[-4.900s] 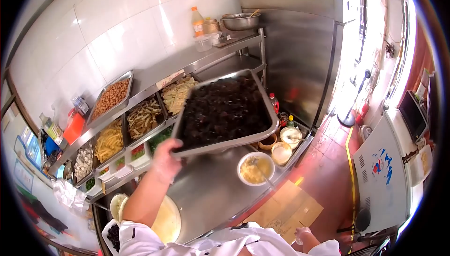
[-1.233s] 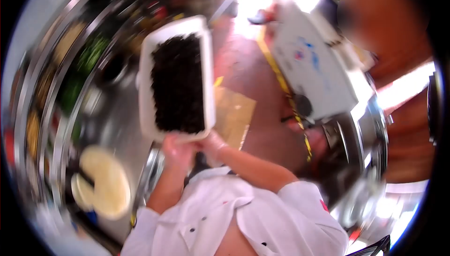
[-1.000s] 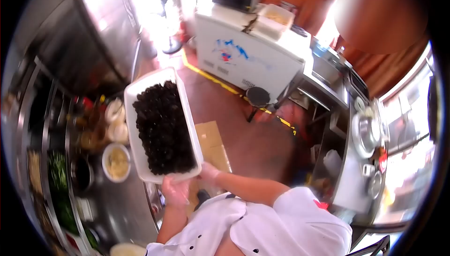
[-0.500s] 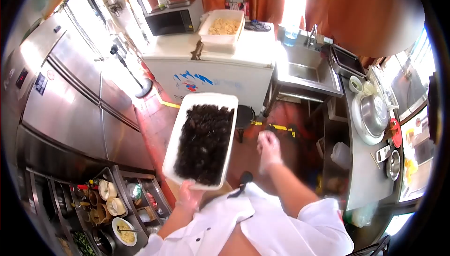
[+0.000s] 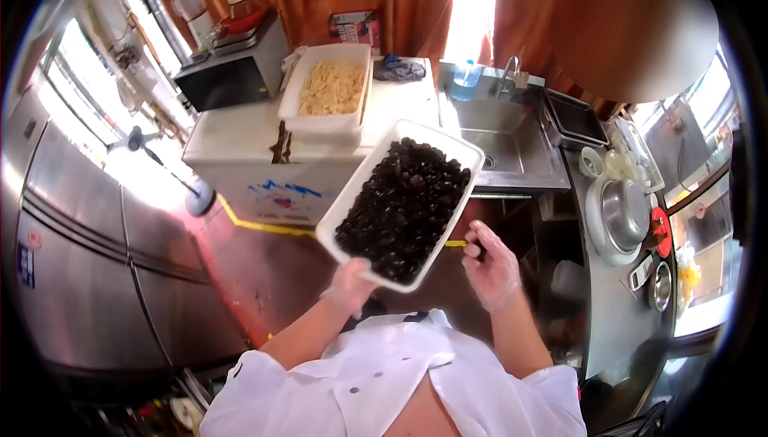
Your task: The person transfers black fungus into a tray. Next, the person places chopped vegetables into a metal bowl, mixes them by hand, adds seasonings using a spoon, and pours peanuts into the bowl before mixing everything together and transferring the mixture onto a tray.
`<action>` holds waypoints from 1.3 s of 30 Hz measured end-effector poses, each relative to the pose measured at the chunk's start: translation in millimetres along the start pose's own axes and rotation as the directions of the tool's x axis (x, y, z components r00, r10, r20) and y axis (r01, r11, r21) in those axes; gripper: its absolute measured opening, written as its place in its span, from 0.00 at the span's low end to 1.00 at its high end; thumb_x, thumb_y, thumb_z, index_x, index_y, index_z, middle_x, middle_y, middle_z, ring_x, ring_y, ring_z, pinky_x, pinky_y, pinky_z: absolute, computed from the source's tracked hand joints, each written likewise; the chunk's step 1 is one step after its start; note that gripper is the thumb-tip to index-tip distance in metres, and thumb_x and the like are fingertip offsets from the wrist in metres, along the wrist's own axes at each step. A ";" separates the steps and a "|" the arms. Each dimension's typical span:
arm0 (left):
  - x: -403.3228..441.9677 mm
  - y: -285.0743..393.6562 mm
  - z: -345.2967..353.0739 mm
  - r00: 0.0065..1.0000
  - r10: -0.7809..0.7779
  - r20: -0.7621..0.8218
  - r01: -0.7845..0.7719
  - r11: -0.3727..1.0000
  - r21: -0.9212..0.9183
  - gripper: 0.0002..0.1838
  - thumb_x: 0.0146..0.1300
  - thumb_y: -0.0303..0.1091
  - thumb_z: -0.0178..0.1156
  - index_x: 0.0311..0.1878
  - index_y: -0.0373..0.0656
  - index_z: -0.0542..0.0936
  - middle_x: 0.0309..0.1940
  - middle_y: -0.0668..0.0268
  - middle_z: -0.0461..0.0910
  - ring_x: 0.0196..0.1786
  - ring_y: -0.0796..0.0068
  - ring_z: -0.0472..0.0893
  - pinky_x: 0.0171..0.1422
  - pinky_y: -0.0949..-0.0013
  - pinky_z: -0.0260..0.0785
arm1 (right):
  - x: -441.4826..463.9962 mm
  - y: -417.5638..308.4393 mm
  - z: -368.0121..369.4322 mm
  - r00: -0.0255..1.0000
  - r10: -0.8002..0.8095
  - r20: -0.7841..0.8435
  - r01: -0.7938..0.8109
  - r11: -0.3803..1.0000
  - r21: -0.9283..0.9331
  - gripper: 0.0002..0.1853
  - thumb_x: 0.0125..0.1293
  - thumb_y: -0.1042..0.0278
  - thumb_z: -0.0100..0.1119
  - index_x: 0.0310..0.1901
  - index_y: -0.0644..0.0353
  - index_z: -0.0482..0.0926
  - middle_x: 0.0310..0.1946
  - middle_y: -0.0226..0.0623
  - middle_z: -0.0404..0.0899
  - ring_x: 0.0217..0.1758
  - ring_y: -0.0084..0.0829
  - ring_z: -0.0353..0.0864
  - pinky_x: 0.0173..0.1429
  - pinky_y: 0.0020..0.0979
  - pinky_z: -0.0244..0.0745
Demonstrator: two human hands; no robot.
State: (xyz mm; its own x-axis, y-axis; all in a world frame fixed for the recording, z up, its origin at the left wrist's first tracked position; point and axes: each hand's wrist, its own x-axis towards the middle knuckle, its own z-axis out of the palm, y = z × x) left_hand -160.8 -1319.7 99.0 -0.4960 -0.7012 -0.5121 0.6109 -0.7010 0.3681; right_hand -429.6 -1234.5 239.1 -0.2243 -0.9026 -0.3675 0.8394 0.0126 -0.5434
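My left hand [image 5: 350, 287] clamps the white tub [image 5: 364, 183]; my right hand [image 5: 490, 267], half-curled, looks empty. I'd keep it level.

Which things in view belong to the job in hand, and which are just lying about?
Apparently in the job:
- white tray of dark food
- left hand, gripping its near edge
- right hand, apart from it

Apparently lying about:
- white tub of pale food
- microwave
- blue jug

Two white tubs [image 5: 362, 179] [image 5: 322, 125], one microwave [image 5: 228, 83], one sink [image 5: 508, 137], one tap [image 5: 507, 73].
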 end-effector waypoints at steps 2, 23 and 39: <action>44.4 28.7 45.0 1.000 -0.023 0.002 0.022 0.999 0.039 0.24 0.62 0.29 0.51 0.62 0.32 0.69 0.61 0.46 0.74 0.66 0.42 0.72 0.72 0.33 0.62 | 13.8 -0.6 -5.4 0.992 -0.049 -0.120 0.052 0.998 0.021 0.09 0.74 0.68 0.57 0.50 0.59 0.80 0.37 0.29 0.78 0.33 0.22 0.72 0.34 0.22 0.66; 269.6 96.8 29.0 0.996 -0.060 -0.072 0.085 0.909 0.409 0.29 0.71 0.46 0.62 0.66 0.38 0.67 0.61 0.50 0.73 0.62 0.57 0.77 0.68 0.54 0.73 | 208.5 -48.1 7.1 0.958 0.192 -0.212 -0.178 0.981 0.082 0.07 0.73 0.68 0.58 0.46 0.60 0.79 0.35 0.33 0.79 0.33 0.26 0.77 0.37 0.26 0.75; -132.3 -222.1 -174.8 -0.085 0.179 -0.980 0.489 0.865 0.116 0.27 0.65 0.53 0.55 0.60 0.45 0.80 0.59 0.52 0.80 0.60 0.51 0.79 0.58 0.49 0.74 | 310.8 105.0 67.6 0.356 0.915 -0.190 -0.646 0.095 -0.758 0.14 0.74 0.55 0.54 0.32 0.52 0.76 0.26 0.30 0.77 0.25 0.27 0.76 0.26 0.29 0.71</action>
State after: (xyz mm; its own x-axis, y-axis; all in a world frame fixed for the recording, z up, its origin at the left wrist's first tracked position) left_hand -123.0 -1048.4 -50.6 0.7562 0.0617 -0.6514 0.2146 -0.9638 0.1579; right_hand -377.7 -1542.8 118.8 0.5942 -0.2284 -0.7712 -0.1508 0.9102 -0.3857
